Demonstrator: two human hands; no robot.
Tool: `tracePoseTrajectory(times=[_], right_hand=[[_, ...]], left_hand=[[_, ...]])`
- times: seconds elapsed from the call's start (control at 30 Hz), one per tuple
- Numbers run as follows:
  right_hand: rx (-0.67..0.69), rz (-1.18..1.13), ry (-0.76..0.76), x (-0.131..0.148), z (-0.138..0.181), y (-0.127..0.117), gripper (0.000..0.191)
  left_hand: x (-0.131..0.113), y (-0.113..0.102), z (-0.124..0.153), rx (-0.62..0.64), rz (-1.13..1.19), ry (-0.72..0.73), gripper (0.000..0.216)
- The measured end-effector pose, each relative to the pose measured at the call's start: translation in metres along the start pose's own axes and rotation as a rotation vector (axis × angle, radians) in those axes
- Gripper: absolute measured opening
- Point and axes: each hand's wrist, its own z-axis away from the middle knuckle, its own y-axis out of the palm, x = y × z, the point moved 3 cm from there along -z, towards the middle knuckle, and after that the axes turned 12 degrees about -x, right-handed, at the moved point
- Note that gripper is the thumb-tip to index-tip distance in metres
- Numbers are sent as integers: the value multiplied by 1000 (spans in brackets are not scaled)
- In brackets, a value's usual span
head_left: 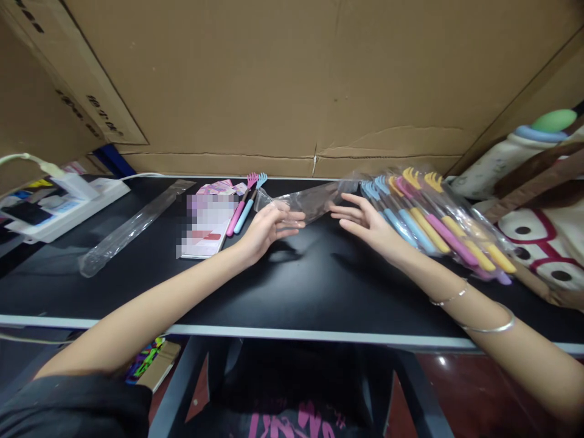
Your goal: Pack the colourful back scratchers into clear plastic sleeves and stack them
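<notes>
My left hand (269, 228) and my right hand (365, 222) hover over a black table (301, 286), fingers stretched toward a long clear plastic sleeve (310, 199) between them. The left fingertips touch the sleeve's left end; the right fingertips touch or nearly touch its right end, and neither hand is closed on it. Just right of my right hand lies a plastic-wrapped bundle of back scratchers (438, 228) with blue, yellow and pink handles. A loose pink and a blue back scratcher (244, 207) lie left of my left hand.
A second clear sleeve (130, 230) lies at the left. A booklet (205, 228) rests next to the loose scratchers. A white power strip (68, 204) sits far left. Cardboard walls (292, 85) stand behind the table; a bag and bottle (529, 152) crowd the right.
</notes>
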Motion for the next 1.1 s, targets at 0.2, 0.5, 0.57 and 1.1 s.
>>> tracePoseTrajectory(times=[0.2,0.5,0.57,1.1], right_hand=[[-214,-147,204,-19,-24,-32,48],[-199,-135,191,-25,-29,-41,40],[-233,-81,197,-29,-29,-41,42],[136,579,-414,-11,-20,-4,32]], left_hand=[[-14,2,3,-146,29,-32,18],[-16,-8,-5,-177,90,27,23],[-15,-12,-9,-192,102,31,24],[-27,-1,-2,-32,164,-6,18]])
